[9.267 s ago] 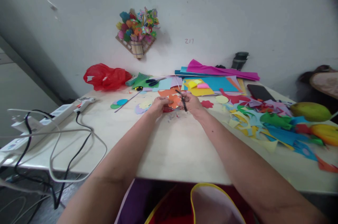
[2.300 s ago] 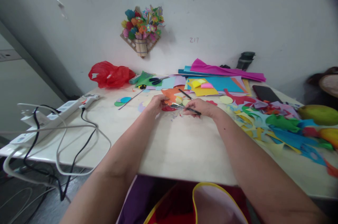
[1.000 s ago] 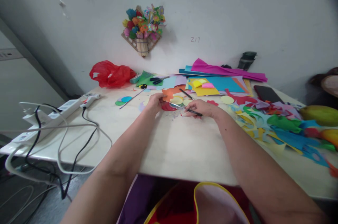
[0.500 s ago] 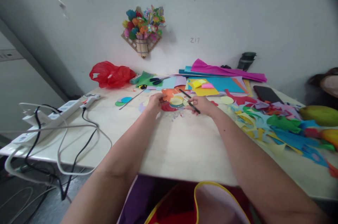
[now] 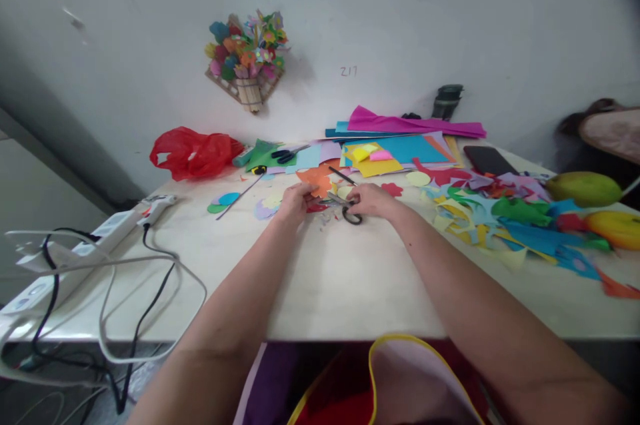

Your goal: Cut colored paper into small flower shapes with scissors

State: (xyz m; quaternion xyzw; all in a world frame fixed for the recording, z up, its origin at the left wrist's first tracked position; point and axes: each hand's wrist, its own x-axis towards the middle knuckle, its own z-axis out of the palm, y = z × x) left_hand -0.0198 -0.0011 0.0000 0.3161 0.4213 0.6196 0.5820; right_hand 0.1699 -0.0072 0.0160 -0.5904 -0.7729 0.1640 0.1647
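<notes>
My left hand [image 5: 299, 202] is closed on the lower edge of an orange paper flower [image 5: 316, 178]. In my right hand [image 5: 369, 201] is a pair of scissors [image 5: 353, 217], with a black handle loop showing below the fingers and metal blades pointing left toward the paper. The fingers partly hide the scissors. Just beyond the right hand, a thin black pen-like stick [image 5: 342, 175] lies slanted. Small clippings and a piece of red paper [image 5: 316, 208] lie under and between the hands. A red paper flower [image 5: 392, 190] sits right of the right hand.
Paper scraps [image 5: 520, 225] cover the table's right side, near a mango-like fruit [image 5: 583, 189] and a dark phone [image 5: 490, 161]. Coloured sheets [image 5: 420, 148], a second pair of scissors [image 5: 286, 155] and a red plastic bag [image 5: 195, 151] lie at the back. A power strip [image 5: 75, 263] with cables occupies the left.
The scissors in my right hand have turned from nearly edge-on, so a handle loop shows, and their blades now point at the orange flower. My view has shifted slightly right.
</notes>
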